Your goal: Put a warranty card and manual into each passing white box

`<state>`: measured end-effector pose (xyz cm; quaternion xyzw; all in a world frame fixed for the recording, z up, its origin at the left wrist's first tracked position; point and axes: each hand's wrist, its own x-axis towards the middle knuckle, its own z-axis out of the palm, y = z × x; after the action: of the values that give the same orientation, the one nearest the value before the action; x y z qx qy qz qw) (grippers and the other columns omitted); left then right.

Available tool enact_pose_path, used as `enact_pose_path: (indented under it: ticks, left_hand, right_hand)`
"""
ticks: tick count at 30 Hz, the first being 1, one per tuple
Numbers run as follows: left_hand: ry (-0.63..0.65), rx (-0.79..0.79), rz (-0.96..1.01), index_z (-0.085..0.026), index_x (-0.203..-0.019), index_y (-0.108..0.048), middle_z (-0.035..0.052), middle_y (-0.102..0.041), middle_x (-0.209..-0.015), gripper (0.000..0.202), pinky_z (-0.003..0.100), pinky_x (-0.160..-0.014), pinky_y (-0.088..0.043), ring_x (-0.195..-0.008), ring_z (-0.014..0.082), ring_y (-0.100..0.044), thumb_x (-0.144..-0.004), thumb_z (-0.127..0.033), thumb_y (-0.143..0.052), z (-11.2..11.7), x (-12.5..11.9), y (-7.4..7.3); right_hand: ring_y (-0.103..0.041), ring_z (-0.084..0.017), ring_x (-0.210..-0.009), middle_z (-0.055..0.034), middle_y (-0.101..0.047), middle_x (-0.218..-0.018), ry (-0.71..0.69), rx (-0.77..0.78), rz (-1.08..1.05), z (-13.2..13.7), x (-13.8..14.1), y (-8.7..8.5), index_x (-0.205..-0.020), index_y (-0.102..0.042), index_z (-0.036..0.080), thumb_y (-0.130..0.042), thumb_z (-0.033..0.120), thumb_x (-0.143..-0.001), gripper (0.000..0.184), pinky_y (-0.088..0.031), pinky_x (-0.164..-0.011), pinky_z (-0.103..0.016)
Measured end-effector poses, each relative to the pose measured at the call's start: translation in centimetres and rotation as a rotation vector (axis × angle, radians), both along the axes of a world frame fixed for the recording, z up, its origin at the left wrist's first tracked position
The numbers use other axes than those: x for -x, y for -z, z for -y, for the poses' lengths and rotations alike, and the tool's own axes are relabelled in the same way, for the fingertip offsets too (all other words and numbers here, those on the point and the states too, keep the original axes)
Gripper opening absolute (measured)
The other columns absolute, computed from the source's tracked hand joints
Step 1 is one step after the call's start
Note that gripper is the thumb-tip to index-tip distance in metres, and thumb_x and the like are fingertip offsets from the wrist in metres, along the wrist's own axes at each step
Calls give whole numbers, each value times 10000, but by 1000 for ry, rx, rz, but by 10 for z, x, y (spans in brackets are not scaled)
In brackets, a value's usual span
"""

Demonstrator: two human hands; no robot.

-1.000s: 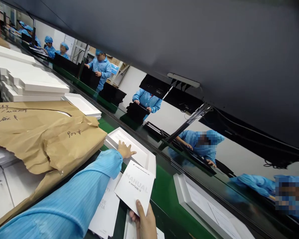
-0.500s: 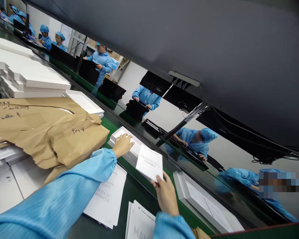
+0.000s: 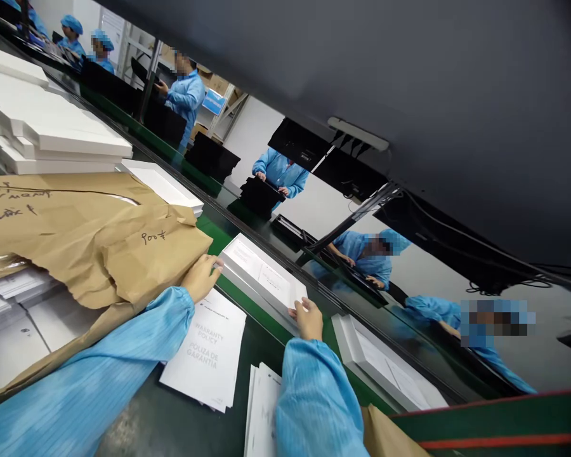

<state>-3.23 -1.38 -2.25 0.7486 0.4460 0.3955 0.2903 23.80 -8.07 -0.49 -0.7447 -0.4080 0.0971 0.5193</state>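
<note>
A white open box (image 3: 247, 273) lies on the green conveyor belt (image 3: 209, 228) in front of me. A white manual booklet (image 3: 276, 279) lies flat inside it. My left hand (image 3: 200, 277) rests against the box's near left corner, fingers curled on its edge. My right hand (image 3: 308, 317) sits at the box's near right corner, fingers bent over the booklet's edge. Between my blue sleeves lies a stack of white warranty leaflets (image 3: 207, 355). A second stack of manuals (image 3: 261, 412) shows partly under my right sleeve.
Crumpled brown paper (image 3: 85, 235) covers packs of white sheets at the left. White box lids (image 3: 52, 139) are stacked at the far left. Another white box (image 3: 385, 368) follows on the belt to the right. Several people in blue work across the line.
My right hand carried the manual from near my body forward and laid it in the box. My left hand slid from the box's inside back to its near corner.
</note>
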Motion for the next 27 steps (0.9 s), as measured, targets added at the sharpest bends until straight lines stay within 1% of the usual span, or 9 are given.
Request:
enact_pose_path:
  ticks: [3, 6, 9, 12, 15, 19, 23, 25, 27]
  left_hand:
    - [18, 13, -183, -172, -954, -457, 58, -482, -956, 237, 244, -795, -369, -887, 141, -493, -784, -211, -297, 2, 6, 2]
    - [31, 39, -310, -123, -904, -493, 108, -506, -903, 207, 319, -752, -381, -836, 203, -524, -762, -167, -348, 11, 14, 0]
    - [25, 57, -416, -70, -845, -513, 161, -521, -866, 184, 363, -709, -386, -801, 244, -536, -748, -119, -364, 22, 22, -3]
    - [34, 78, -503, -68, -793, -528, 148, -539, -854, 160, 375, -697, -393, -806, 228, -533, -745, -108, -380, 29, 27, -7]
    - [66, 88, -553, -90, -738, -543, 97, -554, -827, 163, 363, -687, -404, -788, 189, -533, -744, -113, -382, 34, 30, -11]
    - [115, 52, -514, -133, -696, -571, 104, -557, -827, 216, 341, -694, -389, -835, 225, -516, -722, -130, -356, 35, 33, -17]
    - [174, 17, -425, -189, -777, -570, 50, -573, -831, 249, 283, -720, -383, -834, 181, -522, -743, -203, -323, 37, 31, -24]
    - [306, 86, -303, -205, -937, -512, 20, -593, -754, 260, 240, -658, -406, -734, 146, -554, -744, -244, -342, 40, 29, -27]
    - [476, 230, -157, -187, -1082, -401, 3, -602, -692, 386, 222, -574, -419, -646, 141, -566, -709, -283, -415, 45, 26, -28]
  right_hand:
    - [-539, -137, -555, -93, -499, -939, -46, 76, 29, 25, 28, 2, -943, -482, 128, -499, 321, -647, 354, -463, -553, -308]
    - [-535, -186, -699, -75, -522, -932, -191, 125, 106, 58, 78, 9, -915, -516, 165, -509, 341, -630, 334, -455, -627, -331]
    - [-462, -224, -916, -83, -508, -995, -398, 183, 484, 94, 131, 25, -937, -532, 199, -445, 326, -699, 283, -385, -786, -372]
    - [-375, -254, -1032, -78, -455, -1117, -400, 274, 694, 117, 165, 40, -1055, -471, 224, -442, 354, -719, 362, -350, -822, -397]
    - [-363, -275, -1040, -69, -450, -1145, -314, 332, 769, 126, 173, 50, -1094, -441, 215, -409, 386, -735, 399, -335, -814, -433]
    - [-367, -262, -1044, -70, -436, -1165, -263, 339, 767, 126, 167, 55, -1103, -429, 188, -369, 384, -755, 404, -311, -835, -434]
    - [-373, -243, -1046, -68, -424, -1173, -255, 296, 718, 128, 167, 59, -1106, -416, 206, -355, 384, -761, 393, -308, -843, -418]
    - [-364, -244, -1053, -67, -424, -1170, -249, 289, 690, 129, 169, 61, -1092, -425, 217, -362, 383, -758, 378, -300, -848, -424]
    - [-351, -243, -1063, -65, -422, -1168, -243, 282, 662, 129, 172, 62, -1090, -422, 222, -369, 375, -757, 371, -294, -854, -428]
